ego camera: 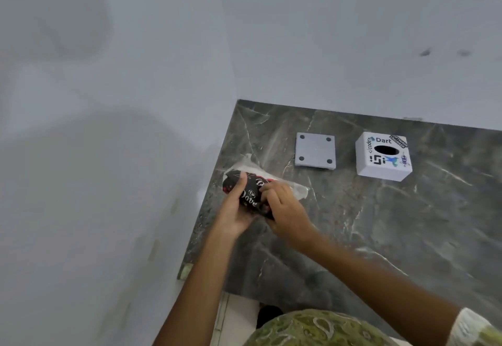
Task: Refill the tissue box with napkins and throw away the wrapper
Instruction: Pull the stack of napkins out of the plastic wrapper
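A black napkin pack (251, 192) with white and red print lies at the left edge of the dark marble counter (380, 223), half inside a clear plastic wrapper (297, 188). My left hand (236, 209) cups the pack from below, thumb on top. My right hand (285, 209) pinches the pack's near end. Far right stands the white tissue box (383, 156), stickers on it, with an oval hole on top. Its flat white base plate (315, 150) with black corner pads lies separately to the box's left.
The counter sits in a corner of pale walls (135, 101); its left edge drops off beside my left hand. A green patterned garment (312, 329) shows at the bottom of the view.
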